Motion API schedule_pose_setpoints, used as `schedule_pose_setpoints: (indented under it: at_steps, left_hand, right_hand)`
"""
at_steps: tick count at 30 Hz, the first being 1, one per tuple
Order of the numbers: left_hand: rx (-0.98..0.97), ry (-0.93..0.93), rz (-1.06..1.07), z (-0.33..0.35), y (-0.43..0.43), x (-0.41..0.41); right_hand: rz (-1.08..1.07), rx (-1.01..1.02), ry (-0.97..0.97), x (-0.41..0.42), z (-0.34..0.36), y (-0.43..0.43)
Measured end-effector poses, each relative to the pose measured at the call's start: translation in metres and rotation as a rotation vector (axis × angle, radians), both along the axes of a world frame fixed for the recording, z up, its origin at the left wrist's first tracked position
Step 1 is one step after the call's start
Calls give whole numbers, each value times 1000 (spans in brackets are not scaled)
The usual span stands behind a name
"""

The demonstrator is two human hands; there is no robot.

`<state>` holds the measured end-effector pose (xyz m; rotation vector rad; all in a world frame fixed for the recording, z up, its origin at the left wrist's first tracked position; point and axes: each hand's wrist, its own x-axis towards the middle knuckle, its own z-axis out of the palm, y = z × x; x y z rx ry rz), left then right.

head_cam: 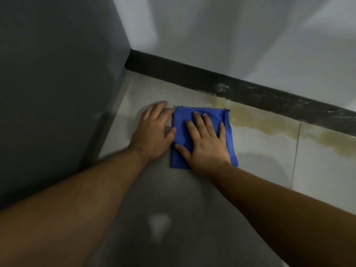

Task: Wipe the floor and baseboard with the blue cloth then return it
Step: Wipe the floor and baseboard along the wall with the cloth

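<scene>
A folded blue cloth (182, 132) lies flat on the pale tiled floor (260, 166). My right hand (206, 139) presses down on top of it, palm flat and fingers spread. My left hand (154, 130) lies flat on the floor along the cloth's left edge, its thumb touching the cloth. A yellowish-brown wet stain (269, 124) spreads over the floor from the cloth's far right corner to the right, along the foot of the dark baseboard (212, 81). The baseboard has pale smears on its right part.
A tall dark grey cabinet or panel (57, 83) rises on the left, meeting the baseboard at the corner. A white wall (231, 35) stands above the baseboard. A tile joint (295, 151) runs toward me on the right.
</scene>
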<state>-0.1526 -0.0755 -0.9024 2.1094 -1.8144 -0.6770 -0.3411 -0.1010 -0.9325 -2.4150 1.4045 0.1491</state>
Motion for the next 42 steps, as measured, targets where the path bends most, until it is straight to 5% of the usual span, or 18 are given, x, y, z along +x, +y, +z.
schedule_pose_setpoints:
  at_steps: [8, 18, 27, 37, 42]
  left_hand:
    - [52, 29, 34, -11, -6, -5]
    - [167, -35, -99, -17, -6, 4]
    - [211, -58, -97, -17, -9, -1]
    - [145, -118, -58, -9, -11, -23]
    - [25, -117, -134, -15, -13, -56]
  right_hand:
    - [210, -60, 10, 17, 2, -72]
    - [-92, -85, -37, 11, -4, -40]
    - [186, -44, -10, 31, 2, -77]
    - [-165, -76, -17, -25, 1, -50]
    - [-132, -50, 25, -45, -1, -19]
